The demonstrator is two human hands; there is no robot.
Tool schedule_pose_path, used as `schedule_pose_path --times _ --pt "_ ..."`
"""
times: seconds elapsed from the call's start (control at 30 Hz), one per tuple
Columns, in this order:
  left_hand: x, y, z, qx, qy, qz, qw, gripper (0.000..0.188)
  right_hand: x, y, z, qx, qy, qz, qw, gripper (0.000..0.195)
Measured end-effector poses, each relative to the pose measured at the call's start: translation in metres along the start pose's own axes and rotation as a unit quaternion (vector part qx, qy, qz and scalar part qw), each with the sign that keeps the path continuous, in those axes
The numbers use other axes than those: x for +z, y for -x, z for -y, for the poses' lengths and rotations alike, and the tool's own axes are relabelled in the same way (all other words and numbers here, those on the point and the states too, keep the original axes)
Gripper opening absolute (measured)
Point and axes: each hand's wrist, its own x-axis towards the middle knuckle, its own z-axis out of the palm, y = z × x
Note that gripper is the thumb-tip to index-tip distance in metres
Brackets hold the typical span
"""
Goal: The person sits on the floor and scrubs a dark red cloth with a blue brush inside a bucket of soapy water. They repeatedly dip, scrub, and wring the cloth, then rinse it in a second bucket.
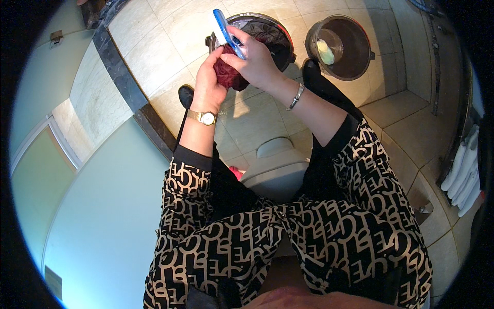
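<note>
My left hand grips a bunched dark red cloth from the left, with the thumb on top. In my right hand is a blue-backed scrubbing brush with pale bristles on its left side. The brush's lower end meets the cloth, and the right thumb lies close to the left one. Both hands are over the near rim of a dark bucket, which contains dark, wet-looking fabric. My hands hide part of the bucket and the underside of the cloth.
A second dark bucket stands to the right, with a pale yellow-green object inside. A pale toilet is between my legs. Left lie a dark stone threshold and frosted panel; white cloths hang right.
</note>
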Motion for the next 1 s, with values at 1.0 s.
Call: schedule_pose_path --times 1.0 --pt "0.011 0.000 -0.005 0.191 -0.208 0.015 0.959 0.048 -0.016 0.000 0.010 -0.006 0.082 -0.014 0.997 0.036"
